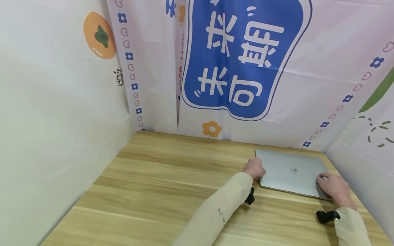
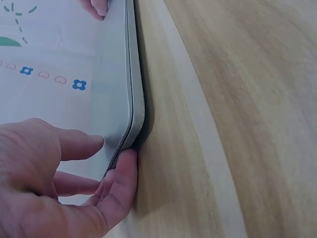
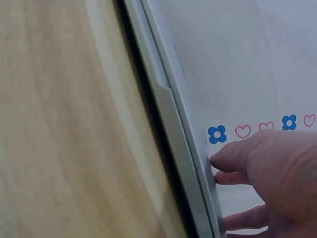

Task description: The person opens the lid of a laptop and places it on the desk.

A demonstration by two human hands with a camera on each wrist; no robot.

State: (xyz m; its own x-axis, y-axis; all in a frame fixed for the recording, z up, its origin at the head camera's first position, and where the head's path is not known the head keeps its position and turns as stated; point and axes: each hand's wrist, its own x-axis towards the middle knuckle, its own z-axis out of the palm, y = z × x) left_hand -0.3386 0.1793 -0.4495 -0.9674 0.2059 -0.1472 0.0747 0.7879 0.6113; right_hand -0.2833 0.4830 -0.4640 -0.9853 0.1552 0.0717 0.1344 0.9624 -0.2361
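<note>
A closed silver laptop with an apple logo lies on the wooden table near the back right. My left hand holds its left side. In the left wrist view, the thumb of the left hand is over the lid and the fingers curl at the front left corner, one against the lower edge. At the right end, my right hand rests its fingertips on the lid. The right wrist view has the right hand with bent fingers touching the lid close to the laptop's front edge.
The wooden table extends to the left and front. A printed cloth hangs along the back edge, and pale sheets stand at both sides, the right sheet close to the right hand. Black cameras sit on both wrists.
</note>
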